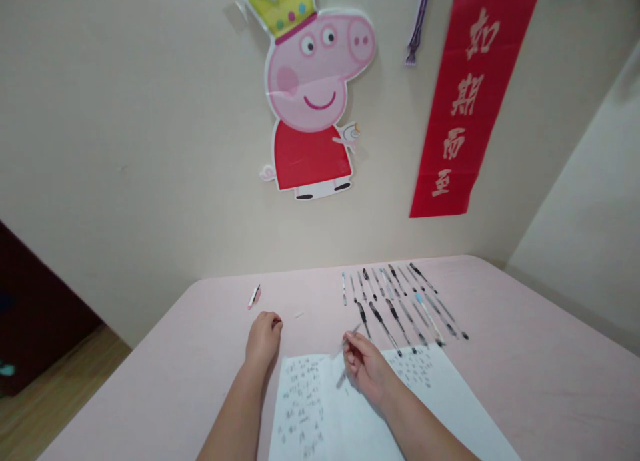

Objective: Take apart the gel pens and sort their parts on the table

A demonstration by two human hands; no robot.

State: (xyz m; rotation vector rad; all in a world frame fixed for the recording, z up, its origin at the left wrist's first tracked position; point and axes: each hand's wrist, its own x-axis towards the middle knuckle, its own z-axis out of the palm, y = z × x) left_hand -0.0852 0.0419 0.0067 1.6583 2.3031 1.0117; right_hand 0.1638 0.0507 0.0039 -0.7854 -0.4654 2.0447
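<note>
On the left, a slim white-and-black item [254,297] is lying on the pink counter [165,381]. Near it, we are resting our left hand [264,339], fingers curling loosely; we cannot tell whether it is fully closed. A small white piece [299,315] is lying close by. Next, over the handwritten paper [350,427], we are gripping a blurred, slanting pen [342,379] in our right hand [364,366]. Farther right, two rows of pens [384,325] are lying toward the wall [200,234].
</note>
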